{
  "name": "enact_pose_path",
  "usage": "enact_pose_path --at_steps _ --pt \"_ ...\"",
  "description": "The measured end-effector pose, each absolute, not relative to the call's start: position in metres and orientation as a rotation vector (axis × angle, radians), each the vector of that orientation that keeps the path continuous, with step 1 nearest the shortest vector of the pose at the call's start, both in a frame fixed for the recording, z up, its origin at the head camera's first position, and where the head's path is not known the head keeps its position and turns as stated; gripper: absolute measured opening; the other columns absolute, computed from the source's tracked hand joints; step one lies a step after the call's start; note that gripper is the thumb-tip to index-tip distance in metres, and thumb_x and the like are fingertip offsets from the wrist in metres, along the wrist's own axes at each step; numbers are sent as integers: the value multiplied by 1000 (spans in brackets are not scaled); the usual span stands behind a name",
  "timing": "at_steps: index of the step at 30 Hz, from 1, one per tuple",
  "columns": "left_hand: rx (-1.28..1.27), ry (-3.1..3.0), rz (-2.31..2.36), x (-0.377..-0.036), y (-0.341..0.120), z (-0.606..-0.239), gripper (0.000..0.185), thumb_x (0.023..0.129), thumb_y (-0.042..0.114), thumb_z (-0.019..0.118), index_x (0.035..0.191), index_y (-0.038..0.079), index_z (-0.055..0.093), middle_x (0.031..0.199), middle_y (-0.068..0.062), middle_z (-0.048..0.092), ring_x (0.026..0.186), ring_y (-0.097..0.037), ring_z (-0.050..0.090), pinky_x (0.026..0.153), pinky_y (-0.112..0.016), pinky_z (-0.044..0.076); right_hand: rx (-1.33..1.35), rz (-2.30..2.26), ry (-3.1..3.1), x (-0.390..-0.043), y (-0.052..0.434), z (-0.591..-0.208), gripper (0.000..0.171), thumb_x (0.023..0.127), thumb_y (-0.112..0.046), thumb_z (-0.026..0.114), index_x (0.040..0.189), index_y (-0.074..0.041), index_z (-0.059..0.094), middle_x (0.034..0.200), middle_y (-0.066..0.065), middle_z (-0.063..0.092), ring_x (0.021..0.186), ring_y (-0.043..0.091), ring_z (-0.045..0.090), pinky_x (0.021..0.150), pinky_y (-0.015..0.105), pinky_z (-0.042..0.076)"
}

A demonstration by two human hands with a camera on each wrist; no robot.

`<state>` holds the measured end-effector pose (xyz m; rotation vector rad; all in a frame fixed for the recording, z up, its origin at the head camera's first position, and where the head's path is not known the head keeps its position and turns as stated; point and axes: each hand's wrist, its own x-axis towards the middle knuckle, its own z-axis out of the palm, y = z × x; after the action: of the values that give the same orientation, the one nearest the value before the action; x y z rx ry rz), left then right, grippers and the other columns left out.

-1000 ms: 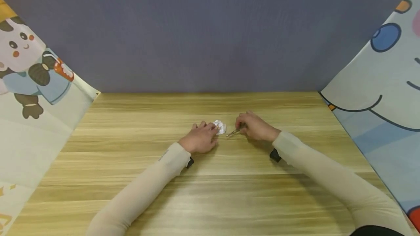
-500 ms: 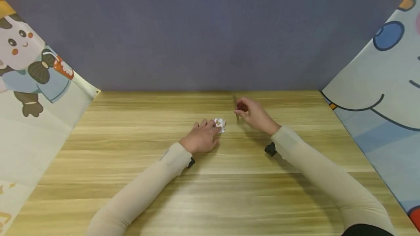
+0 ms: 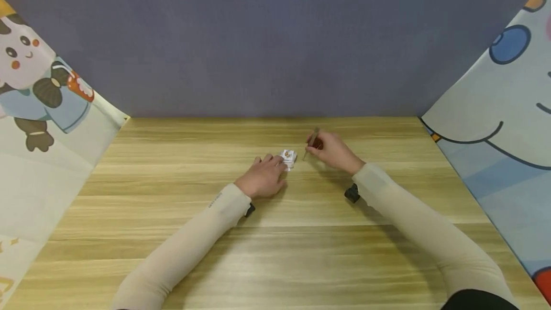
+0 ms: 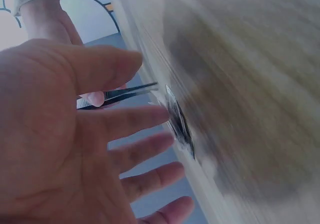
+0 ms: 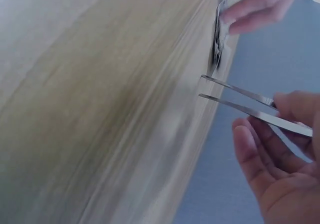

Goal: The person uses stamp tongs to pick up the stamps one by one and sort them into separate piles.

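Near the middle of the wooden table lies a small folded white piece (image 3: 291, 157), perhaps paper, with a little yellowish mark or bit on top; I cannot tell which. My left hand (image 3: 263, 176) rests palm down beside it, and its outstretched fingertips touch the near left part and hide some of it. In the left wrist view the white piece (image 4: 179, 121) looks thin and layered. My right hand (image 3: 335, 151) pinches metal tweezers (image 5: 260, 115) between thumb and fingers. The tips of the tweezers stand slightly apart, just right of the white piece, with nothing between them.
The wooden tabletop (image 3: 275, 252) reaches back to a plain grey-blue wall (image 3: 275, 42). Printed cartoon panels stand at the left (image 3: 47, 80) and right (image 3: 495, 109). A black wrist device (image 3: 352, 193) sits below the right cuff.
The right hand has moved back and turned the tweezers from lying slanted to more upright, then brought their tips nearer the white piece. That piece's visible shape has changed; the left hand stays almost still.
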<state>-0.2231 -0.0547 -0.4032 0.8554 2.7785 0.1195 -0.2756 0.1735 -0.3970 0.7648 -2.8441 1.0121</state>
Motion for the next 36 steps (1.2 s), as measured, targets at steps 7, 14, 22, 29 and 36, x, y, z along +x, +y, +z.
enact_pose_path --at_steps 7,14,22,29,36 --pt "794 2783 179 -226 -51 -405 61 98 37 48 149 9 30 154 -8 23 139 -25 22 108 -52 17 670 1249 -2784 -292 171 -398 9 93 -15 62 97 -7 64 86 7 65 78 26 63 66 36 50" --pt "779 2753 77 -226 -46 -405 59 99 38 45 148 9 30 155 -6 20 140 -24 21 108 -53 15 651 1366 -2741 -306 162 -399 10 92 -13 63 97 -4 64 85 12 67 76 30 66 61 32 53" --pt "801 2751 -24 -226 -42 -404 61 99 38 46 149 8 29 155 -5 21 139 -23 22 108 -53 17 631 1375 -2739 -309 157 -400 5 90 -7 64 92 -2 63 81 14 66 71 29 66 58 31 53" --pt "805 2753 -43 -226 -42 -404 61 98 39 46 148 7 30 154 -6 23 139 -24 22 108 -54 18 641 1361 -2718 -305 149 -399 4 89 -5 65 91 -3 62 78 9 65 66 21 65 57 29 53" --pt "803 2754 -32 -224 -41 -404 60 98 36 47 147 5 32 153 -10 23 139 -24 22 108 -50 21 638 1364 -2683 -301 143 -396 4 89 -4 63 91 -1 60 77 11 64 66 24 64 56 30 52"
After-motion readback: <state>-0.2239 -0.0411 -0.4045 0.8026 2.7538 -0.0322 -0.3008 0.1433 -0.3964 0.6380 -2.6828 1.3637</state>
